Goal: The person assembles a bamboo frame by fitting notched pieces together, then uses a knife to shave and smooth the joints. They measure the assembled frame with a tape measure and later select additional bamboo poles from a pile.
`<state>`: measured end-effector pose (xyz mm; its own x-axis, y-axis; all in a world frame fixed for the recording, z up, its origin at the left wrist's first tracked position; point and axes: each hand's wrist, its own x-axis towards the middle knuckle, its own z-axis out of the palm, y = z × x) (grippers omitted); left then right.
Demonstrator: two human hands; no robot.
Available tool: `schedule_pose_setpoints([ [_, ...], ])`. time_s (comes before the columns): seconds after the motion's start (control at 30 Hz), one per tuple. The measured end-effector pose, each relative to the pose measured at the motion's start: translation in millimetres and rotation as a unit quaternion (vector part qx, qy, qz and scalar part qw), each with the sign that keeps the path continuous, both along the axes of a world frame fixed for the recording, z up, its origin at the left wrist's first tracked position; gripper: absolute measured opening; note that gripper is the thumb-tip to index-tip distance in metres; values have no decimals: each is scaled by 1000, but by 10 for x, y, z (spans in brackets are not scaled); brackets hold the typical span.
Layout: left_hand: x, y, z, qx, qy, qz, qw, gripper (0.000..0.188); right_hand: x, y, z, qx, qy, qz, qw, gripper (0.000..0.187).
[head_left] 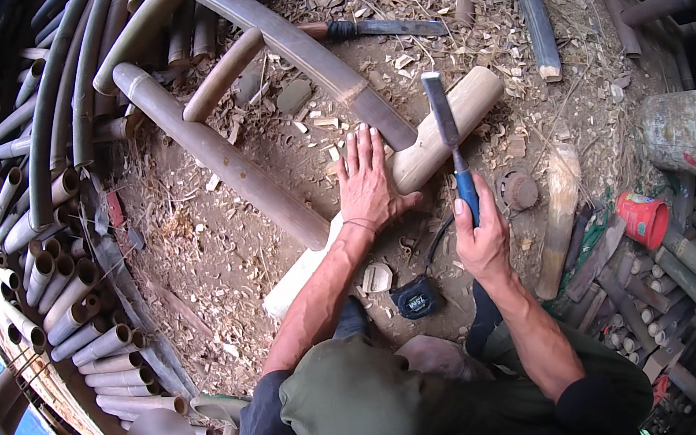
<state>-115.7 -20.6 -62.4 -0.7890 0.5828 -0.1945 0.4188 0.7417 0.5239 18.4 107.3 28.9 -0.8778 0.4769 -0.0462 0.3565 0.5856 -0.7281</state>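
In the head view, the left hand (369, 189) presses flat on the pale pole (474, 103) lying on the ground (224, 221), fingers slightly apart; the right hand (485, 243) has its fingers clamped round the chisel (468, 197).

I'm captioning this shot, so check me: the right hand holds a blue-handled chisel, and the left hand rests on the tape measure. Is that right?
Not quite: the head view shows the left hand resting on the pale pole, apart from the tape measure. The right hand does hold the blue-handled chisel.
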Motion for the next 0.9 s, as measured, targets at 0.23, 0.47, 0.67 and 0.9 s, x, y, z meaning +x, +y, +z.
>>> schedule_pose_setpoints([
  [0.23,7,-1,-18,-4,-3,6,1000,128,28,5,-338,22,-165,37,985,45],
  [0.47,15,-23,-45,3,5,9,1000,127,134,-137,-204,-55,147,-55,986,47],
  [0.67,27,-29,-40,9,14,9,1000,125,62,-50,-88,22,-1,1,1000,43],
  [0.9,29,5,-24,0,5,5,1000,127,254,83,-323,51,-223,43,973,47],
])
